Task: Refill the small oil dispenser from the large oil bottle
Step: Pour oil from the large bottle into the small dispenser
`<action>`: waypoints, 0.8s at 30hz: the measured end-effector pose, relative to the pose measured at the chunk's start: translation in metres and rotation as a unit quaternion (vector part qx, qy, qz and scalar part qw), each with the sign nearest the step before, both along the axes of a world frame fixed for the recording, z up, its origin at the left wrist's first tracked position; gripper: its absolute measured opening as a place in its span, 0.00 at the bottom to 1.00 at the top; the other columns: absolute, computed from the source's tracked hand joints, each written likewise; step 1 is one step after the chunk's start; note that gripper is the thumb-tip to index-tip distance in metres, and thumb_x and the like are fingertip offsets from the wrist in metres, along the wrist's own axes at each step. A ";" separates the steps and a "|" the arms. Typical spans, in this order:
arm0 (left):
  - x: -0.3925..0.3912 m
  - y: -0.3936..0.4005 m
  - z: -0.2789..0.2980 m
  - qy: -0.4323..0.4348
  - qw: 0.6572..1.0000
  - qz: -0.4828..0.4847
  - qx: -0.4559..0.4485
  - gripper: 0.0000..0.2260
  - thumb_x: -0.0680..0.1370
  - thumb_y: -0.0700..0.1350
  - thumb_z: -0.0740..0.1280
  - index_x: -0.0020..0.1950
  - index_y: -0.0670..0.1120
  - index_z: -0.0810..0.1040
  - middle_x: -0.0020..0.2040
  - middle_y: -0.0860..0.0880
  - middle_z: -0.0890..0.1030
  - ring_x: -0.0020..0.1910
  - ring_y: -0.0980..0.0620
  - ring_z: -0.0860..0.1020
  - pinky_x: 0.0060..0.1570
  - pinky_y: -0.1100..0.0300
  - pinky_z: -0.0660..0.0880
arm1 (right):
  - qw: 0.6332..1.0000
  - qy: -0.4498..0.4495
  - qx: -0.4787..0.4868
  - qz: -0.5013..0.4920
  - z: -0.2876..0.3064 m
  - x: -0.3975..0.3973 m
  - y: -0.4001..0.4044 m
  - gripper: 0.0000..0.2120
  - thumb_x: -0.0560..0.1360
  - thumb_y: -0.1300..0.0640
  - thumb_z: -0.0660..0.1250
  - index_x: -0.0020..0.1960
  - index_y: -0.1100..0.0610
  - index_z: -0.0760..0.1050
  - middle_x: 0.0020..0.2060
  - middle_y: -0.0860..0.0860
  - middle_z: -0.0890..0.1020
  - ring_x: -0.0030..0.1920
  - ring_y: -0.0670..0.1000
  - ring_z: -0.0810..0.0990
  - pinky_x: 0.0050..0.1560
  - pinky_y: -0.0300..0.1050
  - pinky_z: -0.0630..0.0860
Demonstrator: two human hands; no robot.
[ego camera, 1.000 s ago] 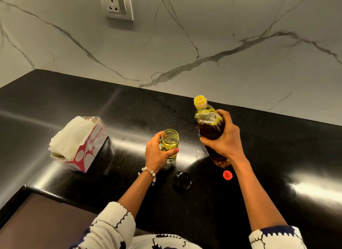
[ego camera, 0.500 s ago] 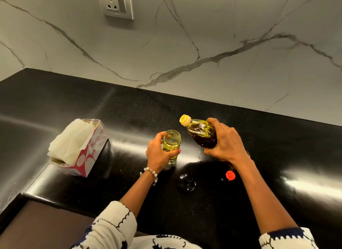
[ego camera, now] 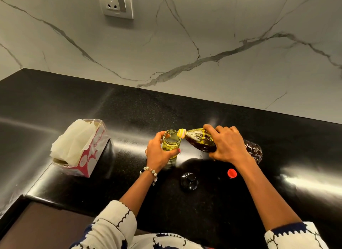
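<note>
A small clear glass oil dispenser with yellowish oil inside stands open on the black counter. My left hand grips it around the side. My right hand grips the large oil bottle, which holds dark oil and lies tipped almost flat to the left. Its yellow spout sits over the dispenser's rim. The bottle's base sticks out behind my right hand.
A black round lid and a small red cap lie on the counter in front of the hands. A red-and-white tissue box stands at the left. The marble wall with a socket rises behind.
The large bottle has gone from upright to almost flat, and its spout has moved left and down onto the dispenser's mouth. My left hand has kept its hold on the dispenser.
</note>
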State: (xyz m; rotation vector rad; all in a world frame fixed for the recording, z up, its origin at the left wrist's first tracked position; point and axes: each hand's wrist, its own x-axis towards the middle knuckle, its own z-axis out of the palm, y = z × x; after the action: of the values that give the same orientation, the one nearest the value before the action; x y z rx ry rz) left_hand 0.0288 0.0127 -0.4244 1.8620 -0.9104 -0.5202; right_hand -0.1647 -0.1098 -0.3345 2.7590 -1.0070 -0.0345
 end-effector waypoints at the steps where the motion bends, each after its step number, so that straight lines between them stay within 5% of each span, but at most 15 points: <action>1: 0.000 0.000 0.000 0.000 1.000 -0.001 0.000 0.33 0.60 0.57 0.77 0.63 0.54 0.72 0.56 0.53 0.79 0.57 0.50 0.75 0.58 0.43 0.74 | 1.000 0.004 -0.004 -0.001 0.000 0.001 0.000 0.45 0.66 0.37 0.71 0.75 0.47 0.51 0.60 0.53 0.76 0.59 0.55 0.76 0.64 0.51 0.67; 24: 0.002 0.002 0.000 -0.006 1.000 -0.009 -0.004 0.33 0.59 0.59 0.77 0.61 0.57 0.72 0.55 0.54 0.79 0.57 0.51 0.75 0.57 0.44 0.74 | 0.996 0.075 -0.051 -0.009 0.018 0.009 0.002 0.44 0.70 0.37 0.68 0.76 0.44 0.47 0.66 0.54 0.73 0.64 0.57 0.74 0.66 0.63 0.60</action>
State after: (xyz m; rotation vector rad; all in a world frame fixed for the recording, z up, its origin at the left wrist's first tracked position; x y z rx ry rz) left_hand 0.0313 0.0150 -0.4243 1.8538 -0.9350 -0.5169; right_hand -0.1560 -0.1075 -0.3166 2.6115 -0.9675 -0.1857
